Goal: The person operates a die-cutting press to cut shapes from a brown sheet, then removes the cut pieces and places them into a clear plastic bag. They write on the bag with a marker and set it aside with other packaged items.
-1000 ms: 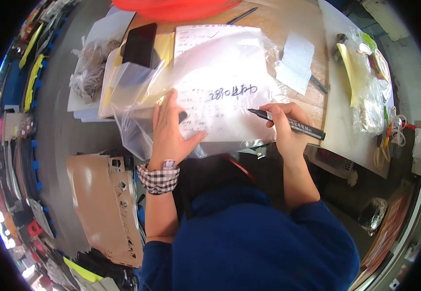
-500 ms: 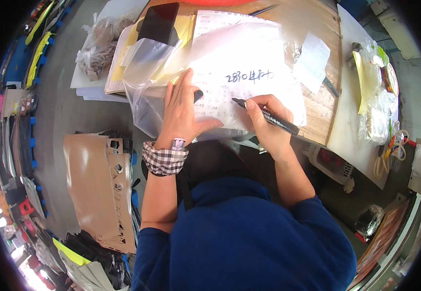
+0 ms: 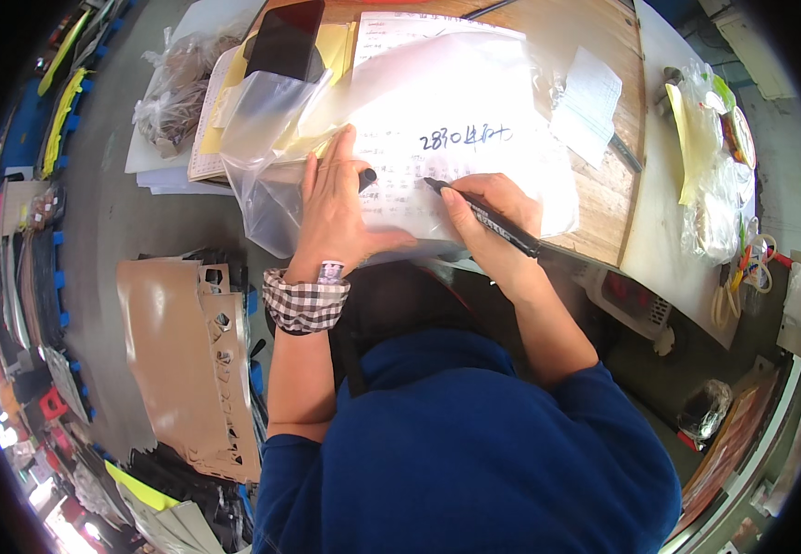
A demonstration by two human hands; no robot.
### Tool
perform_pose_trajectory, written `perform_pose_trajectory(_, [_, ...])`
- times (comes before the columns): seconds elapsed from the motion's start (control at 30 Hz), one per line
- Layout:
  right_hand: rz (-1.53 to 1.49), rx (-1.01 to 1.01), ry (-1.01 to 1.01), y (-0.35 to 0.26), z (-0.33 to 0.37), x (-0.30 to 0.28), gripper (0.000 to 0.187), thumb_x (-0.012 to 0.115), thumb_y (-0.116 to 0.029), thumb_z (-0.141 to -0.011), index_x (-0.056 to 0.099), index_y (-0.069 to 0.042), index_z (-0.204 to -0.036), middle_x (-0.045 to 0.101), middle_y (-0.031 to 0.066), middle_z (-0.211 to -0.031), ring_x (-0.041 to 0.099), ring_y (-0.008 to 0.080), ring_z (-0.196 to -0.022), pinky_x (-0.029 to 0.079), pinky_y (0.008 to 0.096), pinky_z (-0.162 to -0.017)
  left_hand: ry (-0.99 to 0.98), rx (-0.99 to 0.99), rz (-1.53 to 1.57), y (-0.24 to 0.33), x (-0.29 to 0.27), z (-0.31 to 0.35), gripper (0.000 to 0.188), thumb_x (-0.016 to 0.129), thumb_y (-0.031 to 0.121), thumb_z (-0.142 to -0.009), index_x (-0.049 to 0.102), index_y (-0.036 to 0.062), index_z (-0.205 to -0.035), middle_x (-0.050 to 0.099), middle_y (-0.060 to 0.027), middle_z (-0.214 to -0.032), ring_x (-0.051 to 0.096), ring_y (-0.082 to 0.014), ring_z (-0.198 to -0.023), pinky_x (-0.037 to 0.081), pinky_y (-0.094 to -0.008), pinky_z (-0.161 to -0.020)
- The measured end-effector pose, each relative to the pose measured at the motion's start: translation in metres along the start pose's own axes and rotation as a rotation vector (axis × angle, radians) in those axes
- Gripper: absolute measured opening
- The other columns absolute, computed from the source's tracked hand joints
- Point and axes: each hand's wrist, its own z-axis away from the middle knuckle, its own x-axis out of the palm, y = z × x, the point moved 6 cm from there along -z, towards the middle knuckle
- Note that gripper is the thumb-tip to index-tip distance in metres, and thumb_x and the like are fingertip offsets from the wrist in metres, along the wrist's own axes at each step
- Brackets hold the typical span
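In my right hand is a black marker, uncapped, pinched between thumb and fingers. Its tip points left, at or just above a clear plastic bag, below a line of dark handwriting. Under the bag's film lies a white sheet with rows of small writing. My left hand rests flat on the bag's left part, fingers stretched out and thumb spread. A short black marker cap sticks out beside its index finger; whether the fingers grip it is unclear. A checked cuff circles the left wrist.
A black phone lies on yellow papers at the left. To the right are a folded pale-blue paper and a dark pen-like tool. Filled plastic bags stand far left. Brown sheet material is below the table.
The whole view has shifted slightly. The marker tip has moved a little left below the handwriting; my left hand stays flat on the bag.
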Motion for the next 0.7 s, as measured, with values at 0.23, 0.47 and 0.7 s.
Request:
perform_pose_trajectory(0.23, [-0.024, -0.111, 0.001, -0.005, 0.0, -0.001, 0.008, 0.074, -0.001, -0.076, 0.068, -0.001, -0.079, 0.068, 0.0116, -0.076, 0.065, 0.0268, -0.073, 0.052, 0.0332, -0.065, 0.026, 0.019, -0.022, 0.002, -0.001, 0.0, 0.12, 0.094, 0.034, -0.046, 0.029, -0.0011, -0.141, 0.036, -0.024, -0.147, 0.038, -0.0339, -0.136, 0.019, -0.053, -0.115])
perform_pose_trajectory(0.47, [-0.031, -0.146, -0.002, -0.009, 0.001, -0.004, 0.009, 0.073, 0.001, -0.073, 0.066, 0.0, -0.077, 0.067, 0.014, -0.075, 0.066, 0.028, -0.073, 0.053, 0.0337, -0.064, 0.037, 0.019, -0.038, 0.004, -0.003, -0.001, 0.132, 0.093, 0.032, -0.045, 0.018, -0.0028, -0.148, 0.045, -0.0214, -0.138, 0.045, -0.0318, -0.129, 0.019, -0.0522, -0.115])
perform_pose_trajectory(0.7, [0.108, -0.214, 0.071, -0.014, 0.002, -0.006, 0.012, 0.074, 0.003, -0.069, 0.064, 0.0, -0.076, 0.066, 0.014, -0.073, 0.066, 0.0284, -0.072, 0.053, 0.0334, -0.063, 0.035, 0.019, -0.03, 0.004, -0.003, -0.001, 0.132, 0.093, 0.032, -0.045, 0.018, -0.003, -0.148, 0.045, -0.0214, -0.137, 0.046, -0.0317, -0.127, 0.018, -0.052, -0.115])
